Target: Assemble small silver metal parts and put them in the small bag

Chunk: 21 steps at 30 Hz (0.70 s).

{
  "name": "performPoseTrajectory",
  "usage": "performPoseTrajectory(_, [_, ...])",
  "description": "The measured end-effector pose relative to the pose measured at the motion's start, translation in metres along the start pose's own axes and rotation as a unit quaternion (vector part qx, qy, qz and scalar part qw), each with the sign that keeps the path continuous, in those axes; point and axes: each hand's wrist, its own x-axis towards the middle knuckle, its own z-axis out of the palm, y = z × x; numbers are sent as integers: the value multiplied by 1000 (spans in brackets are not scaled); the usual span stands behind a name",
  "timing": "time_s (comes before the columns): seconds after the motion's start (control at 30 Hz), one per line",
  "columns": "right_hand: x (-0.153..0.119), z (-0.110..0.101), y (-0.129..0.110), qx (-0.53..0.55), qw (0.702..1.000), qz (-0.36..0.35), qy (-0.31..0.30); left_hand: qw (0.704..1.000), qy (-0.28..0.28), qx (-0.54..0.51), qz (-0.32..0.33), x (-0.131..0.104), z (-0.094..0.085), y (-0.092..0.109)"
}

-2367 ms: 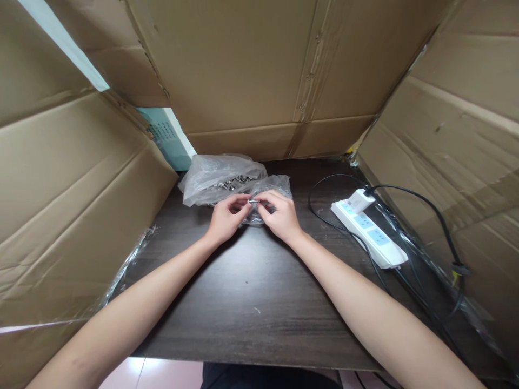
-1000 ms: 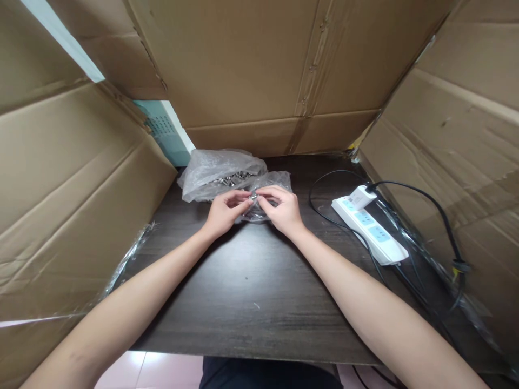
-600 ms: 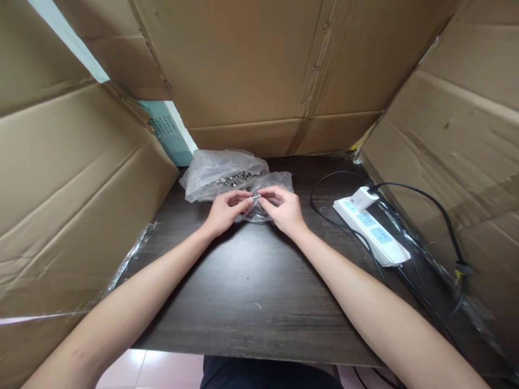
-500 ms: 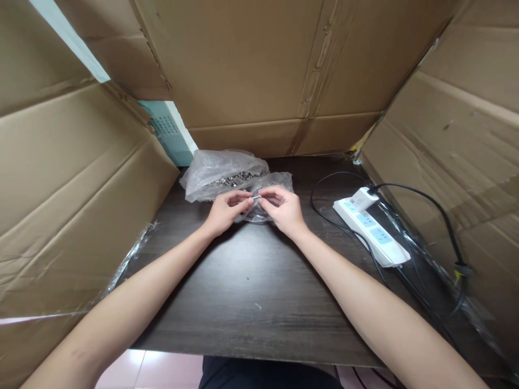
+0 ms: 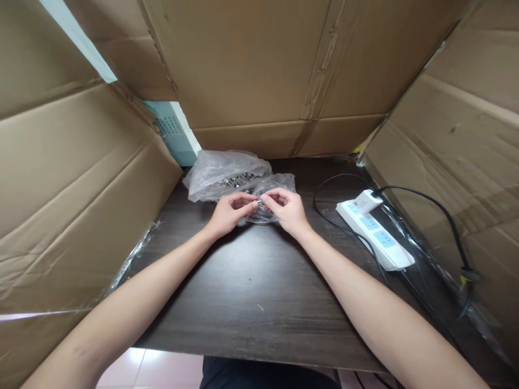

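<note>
fingertips of left hand [image 5: 227, 214] and right hand [image 5: 287, 210] pinch 1 small metal part [image 5: 257, 202] between them.

2 hands [image 5: 229, 214], 2 clear plastic bags [image 5: 221, 172], 1 white power strip [image 5: 375, 228], and 3 cardboard walls [image 5: 259, 70] around 1 dark table [image 5: 251, 292].

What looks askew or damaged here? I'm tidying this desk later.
No spill shows. The cardboard panels walling the table are creased, and black cables loop loosely by the power strip. Both hands pinch a small metal part.
</note>
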Motion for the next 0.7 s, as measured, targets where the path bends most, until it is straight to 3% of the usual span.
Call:
performPoseTrajectory(0.17, [-1,1,-1,-67,997,-12,25,1000,-16,8,2,-3,3,4])
performPoseTrajectory(0.27, [-2,2,0,-101,995,-18,7,1000,-18,1,-3,-3,4,5])
performPoseTrajectory(0.53, [-3,0,-4,-102,993,-53,8,1000,-3,-25,-4,-1,3,2])
performPoseTrajectory(0.7, [-4,1,-3,-135,988,-56,-52,1000,-9,-18,-3,-1,4,2])
